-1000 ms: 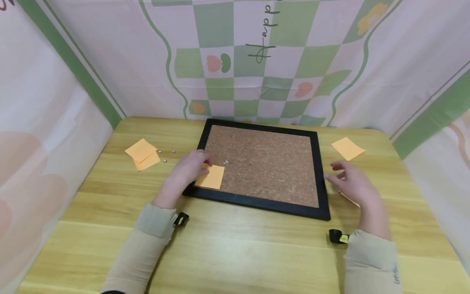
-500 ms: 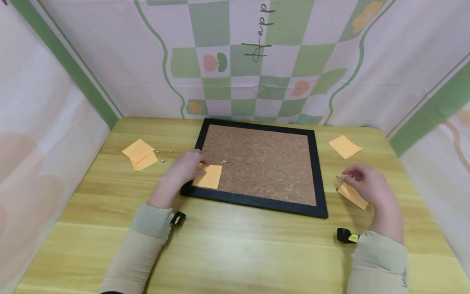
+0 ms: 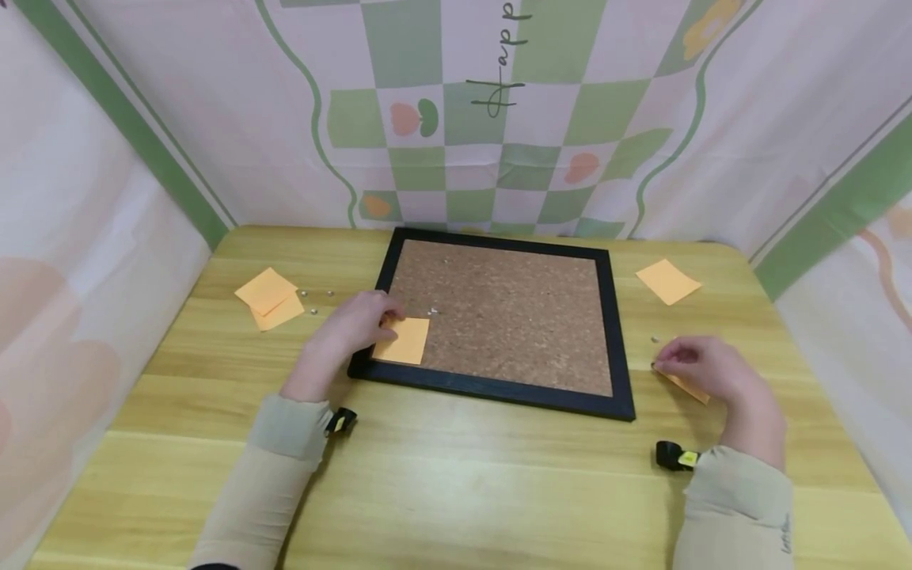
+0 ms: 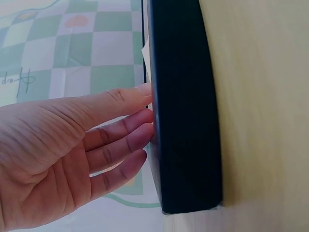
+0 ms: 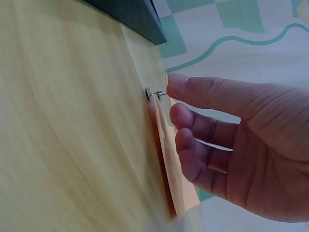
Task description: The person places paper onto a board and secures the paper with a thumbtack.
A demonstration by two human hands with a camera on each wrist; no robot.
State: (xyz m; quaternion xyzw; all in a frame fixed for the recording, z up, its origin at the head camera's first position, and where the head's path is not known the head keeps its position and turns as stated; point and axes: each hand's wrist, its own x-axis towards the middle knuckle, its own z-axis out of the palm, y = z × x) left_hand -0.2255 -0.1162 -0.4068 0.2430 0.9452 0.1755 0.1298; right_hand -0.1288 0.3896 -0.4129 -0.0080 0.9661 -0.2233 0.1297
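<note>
In the head view, my left hand [image 3: 359, 323] rests at the left edge of a black-framed corkboard [image 3: 513, 317]. Its fingertips touch an orange sticky note [image 3: 408, 342] in the board's near left corner. The left wrist view has the thumb and fingers against the frame's side, with the note mostly hidden. On the table right of the board, my right hand [image 3: 708, 366] hovers over another orange sticky note [image 3: 684, 385], partly covered by it. In the right wrist view, the thumb and fingers are parted beside thumbtacks [image 5: 148, 94] by that note's corner; nothing shows gripped.
Two overlapping orange notes [image 3: 271, 293] lie on the left with a few thumbtacks [image 3: 313, 311] beside them. Another note [image 3: 668, 282] lies at the back right, and a tack [image 3: 655, 340] sits near the right hand. Small tacks [image 3: 432, 311] are on the cork.
My right hand has moved right, away from the board's edge, then slightly down to the tack at the note's corner. The left hand stays on its note.
</note>
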